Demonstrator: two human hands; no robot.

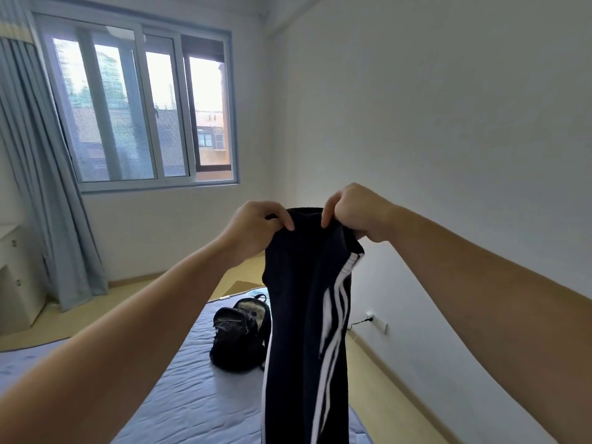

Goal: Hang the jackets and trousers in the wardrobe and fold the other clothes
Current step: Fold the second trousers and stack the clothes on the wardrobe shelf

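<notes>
Closest to us, both forearms reach forward and up, and between them we hold a pair of dark track trousers [304, 331] with white side stripes, raised in the air so the legs hang straight down over the bed [192, 395]. Our left hand [256, 232] pinches the waistband at one side, thumb and curled fingers closed on the cloth; our right hand [355, 216] grips the other side in the same way. The two hands sit near each other, so the waist is bunched rather than spread. We judge this hold is meant to let gravity pull the fabric flat and bring the legs together before the trousers go on a hanger; no hanger or wardrobe shows here. Behind the trousers a black backpack [237, 334] lies on the pale blue quilted bed cover, its top open. Beyond the bed we see yellowish floor, a wall socket [376, 320] with a plug on the right, a white cabinet [16, 283] at the far left, then blue curtains [41, 155] beside a large window [141, 107].
</notes>
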